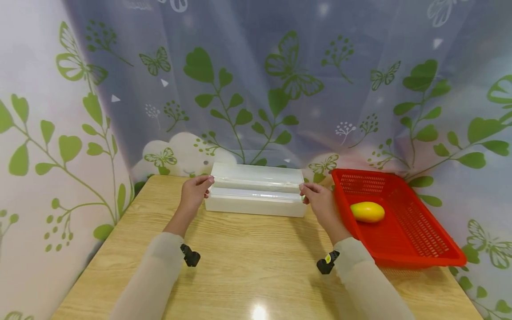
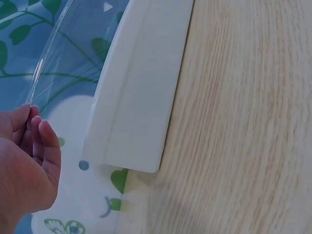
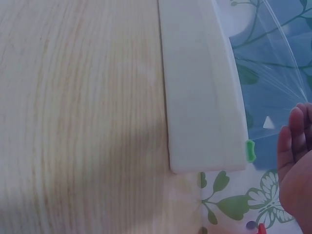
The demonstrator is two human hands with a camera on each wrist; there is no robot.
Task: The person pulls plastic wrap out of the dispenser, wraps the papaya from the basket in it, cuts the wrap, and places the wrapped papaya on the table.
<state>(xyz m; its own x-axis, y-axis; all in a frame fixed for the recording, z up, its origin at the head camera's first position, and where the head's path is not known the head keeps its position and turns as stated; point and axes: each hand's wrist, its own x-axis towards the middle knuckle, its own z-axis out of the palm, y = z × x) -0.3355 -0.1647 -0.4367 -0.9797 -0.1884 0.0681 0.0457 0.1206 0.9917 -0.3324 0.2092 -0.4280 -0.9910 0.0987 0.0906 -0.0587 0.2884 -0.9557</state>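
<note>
A long white cling film dispenser box (image 1: 256,206) lies across the far part of the table, its lid (image 1: 258,172) raised at the back. Clear cling film (image 2: 68,53) stretches up from it in a sheet. My left hand (image 1: 194,191) pinches the film's left corner between thumb and fingers; the left wrist view shows the gathered edge at the fingertips. At the other end my right hand (image 1: 318,200) pinches the right corner, where creases fan out from the fingers (image 3: 296,122). A small green slider (image 3: 250,151) sits at the box's right end.
To the right stands a red plastic basket (image 1: 424,222) with a yellow mango-like fruit (image 1: 368,212) in it, close beside my right forearm. A patterned curtain (image 1: 248,89) hangs right behind the box. Wood-grain tabletop (image 1: 256,258) spreads in front.
</note>
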